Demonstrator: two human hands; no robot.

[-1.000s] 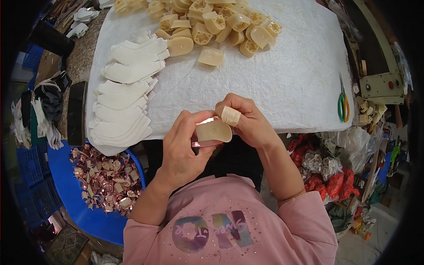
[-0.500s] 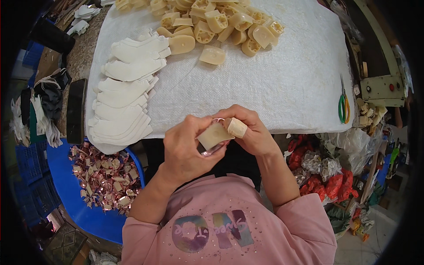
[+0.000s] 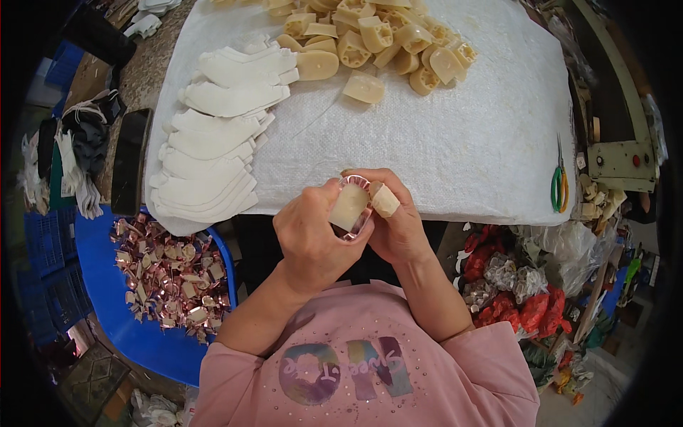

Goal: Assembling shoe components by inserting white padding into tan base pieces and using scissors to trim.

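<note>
Between my two hands sits a shoe heel (image 3: pixel 348 206), its beige end face turned up and a shiny pink cover pleated round its rim. My left hand (image 3: pixel 307 231) is closed round the near left side of the heel, with the thumb and fingers along its edge. My right hand (image 3: pixel 400 231) grips the far right side, its fingers behind the rim. A beige wrap (image 3: pixel 385 200) encircles the right thumb, which lies by the cover's edge. The heel's lower part is hidden by my hands.
Fanned white cut pieces (image 3: pixel 213 142) lie on the white woven sheet (image 3: pixel 370 142), left. Bare beige heels (image 3: pixel 377 35) are heaped at the back. Scissors (image 3: pixel 559 185) lie right. A blue bin (image 3: pixel 149 352) holds pink-covered heels; a phone (image 3: pixel 131 162) lies beside the sheet.
The heel has turned in my hands, so the pleated pink rim now shows round its beige face. My left fingers have shifted along its edge. The whole view has moved slightly.
</note>
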